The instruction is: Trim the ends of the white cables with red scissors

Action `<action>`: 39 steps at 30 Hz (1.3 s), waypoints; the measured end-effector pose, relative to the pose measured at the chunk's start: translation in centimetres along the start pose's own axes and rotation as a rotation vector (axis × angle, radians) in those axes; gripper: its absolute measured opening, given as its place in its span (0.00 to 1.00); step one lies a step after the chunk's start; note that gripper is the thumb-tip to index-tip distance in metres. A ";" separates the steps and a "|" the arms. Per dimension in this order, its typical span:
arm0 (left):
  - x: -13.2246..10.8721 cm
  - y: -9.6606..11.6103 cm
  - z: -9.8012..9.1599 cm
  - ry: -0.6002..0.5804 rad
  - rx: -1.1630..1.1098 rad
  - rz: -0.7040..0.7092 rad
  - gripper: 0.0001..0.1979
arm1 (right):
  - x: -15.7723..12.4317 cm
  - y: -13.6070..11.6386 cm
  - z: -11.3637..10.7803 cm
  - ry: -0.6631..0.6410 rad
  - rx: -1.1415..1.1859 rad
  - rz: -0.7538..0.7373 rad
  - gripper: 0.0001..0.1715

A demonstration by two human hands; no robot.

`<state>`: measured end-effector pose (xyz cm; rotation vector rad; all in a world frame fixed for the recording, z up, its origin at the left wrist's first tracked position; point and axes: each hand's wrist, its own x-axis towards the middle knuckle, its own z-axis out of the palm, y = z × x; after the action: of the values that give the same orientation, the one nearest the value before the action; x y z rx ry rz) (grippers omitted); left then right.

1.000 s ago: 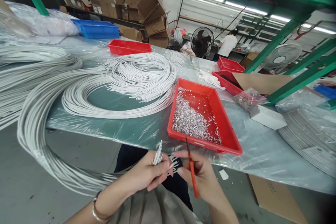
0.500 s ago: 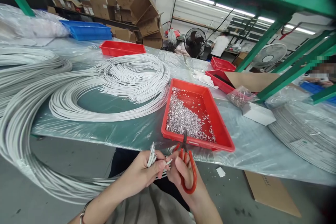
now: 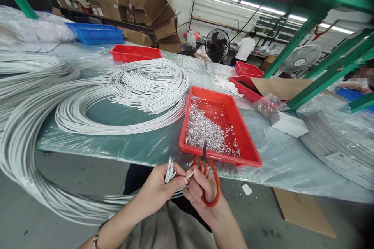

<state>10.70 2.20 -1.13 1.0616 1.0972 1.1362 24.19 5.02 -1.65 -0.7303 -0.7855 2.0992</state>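
My left hand is closed round a bundle of white cables, whose cut ends stick up above the fingers. One cable end pokes out past the thumb toward my right hand. Red-handled scissors hang on my right hand, their loop round the fingers and thumb base, dark blades pointing away over the tray's near rim. The right thumb and fingertips are close to the single cable end; whether they pinch it is hard to make out. Just beyond lies a red tray with a heap of small silvery scraps.
Large coils of white cable cover the table's left, one bundle hanging over its edge. Red trays, a blue tray, a white box and a white glove lie around. Green posts rise right. People work farther back.
The right fingertips have come up to the single cable end beside the left thumb. The scissors have shifted and turned slightly; the left hand keeps its bundle.
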 end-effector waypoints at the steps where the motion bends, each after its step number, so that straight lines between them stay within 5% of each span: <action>1: 0.0 -0.1 0.0 0.004 0.007 0.004 0.12 | 0.0 0.0 0.0 0.024 -0.028 -0.041 0.13; 7: 0.0 -0.4 0.4 0.122 0.061 0.043 0.09 | -0.3 -0.4 0.1 0.151 -0.127 -0.162 0.07; 16: 0.2 -0.5 0.7 0.113 -0.051 0.056 0.10 | 0.3 0.0 -0.2 0.022 -0.012 0.070 0.15; 27: 0.1 -1.1 0.6 0.143 -0.027 0.039 0.17 | -0.6 -0.5 0.0 0.210 -0.418 -0.258 0.09; 35: 0.1 -1.1 0.0 -0.039 -0.049 -0.071 0.17 | -0.1 -1.0 -0.1 0.247 -0.665 -0.362 0.08; 39: 0.2 -1.9 -0.2 -0.046 0.035 -0.111 0.14 | 0.3 -3.3 -0.6 0.349 -0.761 -0.494 0.09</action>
<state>10.73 2.19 -3.05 1.0367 1.1292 1.0034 25.94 7.08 0.28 -1.1170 -1.4079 1.1617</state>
